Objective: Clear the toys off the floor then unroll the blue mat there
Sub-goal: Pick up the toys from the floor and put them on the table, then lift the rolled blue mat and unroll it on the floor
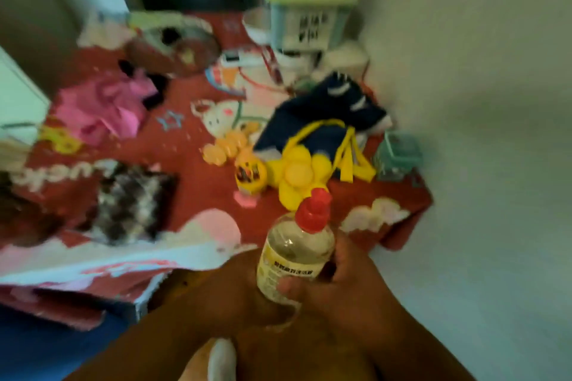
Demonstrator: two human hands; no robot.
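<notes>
My right hand point(337, 275) grips a clear bottle point(297, 254) with a red cap and a yellow label, thumb across its front. My left hand point(223, 288) presses against the bottle's lower left side; blur hides its fingers. Just beyond the bottle, a yellow flower-shaped toy point(297, 176) with yellow straps lies on a red cartoon-print cover point(192, 164). A small yellow toy point(249, 175) and an orange one point(223, 147) lie to the left of it. A blue surface point(46, 346) shows at the bottom left; I cannot tell if it is the mat.
Pink cloth point(105, 108), a dark patterned cloth point(133, 204) and navy cloth point(325, 108) lie on the cover. A teal basket point(399, 155) sits at its right edge. Storage boxes point(306, 18) stand at the back. A pale wall point(479, 102) runs along the right.
</notes>
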